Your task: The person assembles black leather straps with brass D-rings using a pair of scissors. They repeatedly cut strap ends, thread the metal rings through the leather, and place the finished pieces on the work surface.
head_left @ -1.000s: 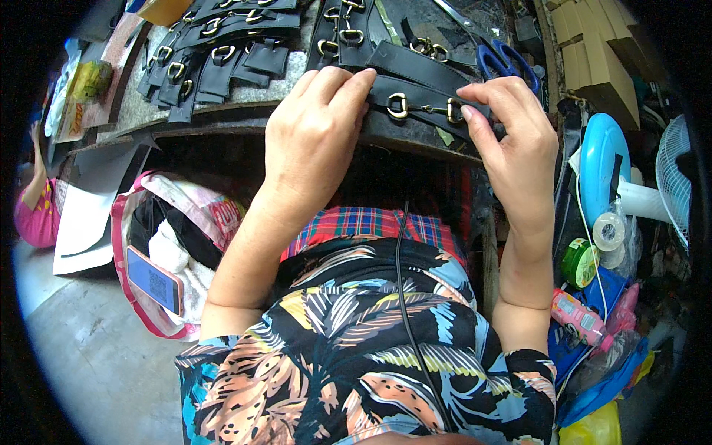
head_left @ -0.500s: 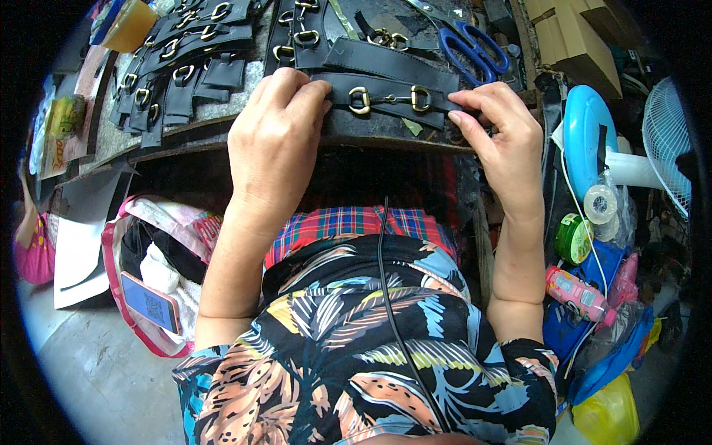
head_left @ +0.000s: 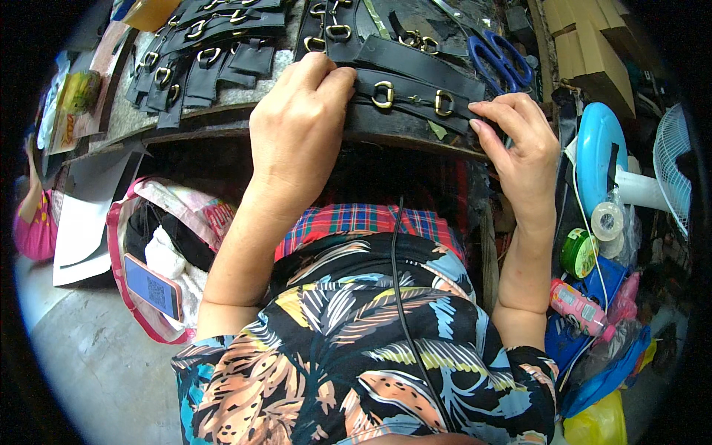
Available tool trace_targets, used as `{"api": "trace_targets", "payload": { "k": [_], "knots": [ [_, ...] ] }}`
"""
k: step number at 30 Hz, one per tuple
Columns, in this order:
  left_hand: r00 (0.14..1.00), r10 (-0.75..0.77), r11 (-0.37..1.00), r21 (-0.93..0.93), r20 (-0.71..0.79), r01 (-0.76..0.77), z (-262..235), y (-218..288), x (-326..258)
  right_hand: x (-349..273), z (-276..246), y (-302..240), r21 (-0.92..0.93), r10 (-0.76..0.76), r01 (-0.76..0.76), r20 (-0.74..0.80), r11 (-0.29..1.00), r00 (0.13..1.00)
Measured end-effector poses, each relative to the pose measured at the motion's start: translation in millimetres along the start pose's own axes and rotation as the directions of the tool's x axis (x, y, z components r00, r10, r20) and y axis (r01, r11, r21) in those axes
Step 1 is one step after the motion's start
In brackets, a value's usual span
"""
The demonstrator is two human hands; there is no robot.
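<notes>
A black leather-like strap point(head_left: 415, 83) with two brass-coloured rings and a small metal link between them is stretched over the bench's near edge. My left hand point(head_left: 300, 122) is closed on its left end, fingertips pinched together. At the right end, thumb and forefinger of my right hand point(head_left: 523, 144) pinch the strap's tip. Just beyond it lies a second, plain black strap point(head_left: 419, 61), partly overlapped. Further straps with brass fittings point(head_left: 339, 31) sit past my left hand. Blue-handled scissors point(head_left: 500, 61) rest at the far right of the bench.
Several finished-looking black straps point(head_left: 204, 74) lie in overlapping rows at the left. On the right stand cardboard boxes point(head_left: 593, 63), a fan with a blue base point(head_left: 597, 163), tape rolls point(head_left: 608, 220) and a pink bottle point(head_left: 582, 308). A bag holding a phone point(head_left: 153, 287) is at lower left.
The view has shifted, so bench, straps and hands all appear slightly further right. Both hands keep their pinch on the strap's ends.
</notes>
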State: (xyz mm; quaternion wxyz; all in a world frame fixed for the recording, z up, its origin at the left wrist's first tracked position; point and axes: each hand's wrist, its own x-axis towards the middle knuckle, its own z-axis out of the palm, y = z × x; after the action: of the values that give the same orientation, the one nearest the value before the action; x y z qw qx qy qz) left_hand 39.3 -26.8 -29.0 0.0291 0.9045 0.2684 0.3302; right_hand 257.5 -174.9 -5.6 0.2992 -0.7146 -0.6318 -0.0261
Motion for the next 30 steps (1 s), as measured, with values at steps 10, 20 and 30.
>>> {"api": "trace_targets", "payload": {
  "k": [10,20,30],
  "knots": [
    [0.994,-0.108,0.944,-0.313,0.012,0.106,-6,5,-2,36,35,-54,0.100,-0.229,0.234,-0.062,0.967,0.972],
    [0.981,-0.180,0.757,-0.626,0.076,0.188,-16,7,-11,39,49,-39,0.193,-0.235,0.241,-0.052,0.951,0.971],
    [0.976,-0.208,0.968,0.156,0.072,0.195,-8,21,-3,32,62,-39,0.232,-0.093,0.114,-0.100,0.966,0.991]
  ]
}}
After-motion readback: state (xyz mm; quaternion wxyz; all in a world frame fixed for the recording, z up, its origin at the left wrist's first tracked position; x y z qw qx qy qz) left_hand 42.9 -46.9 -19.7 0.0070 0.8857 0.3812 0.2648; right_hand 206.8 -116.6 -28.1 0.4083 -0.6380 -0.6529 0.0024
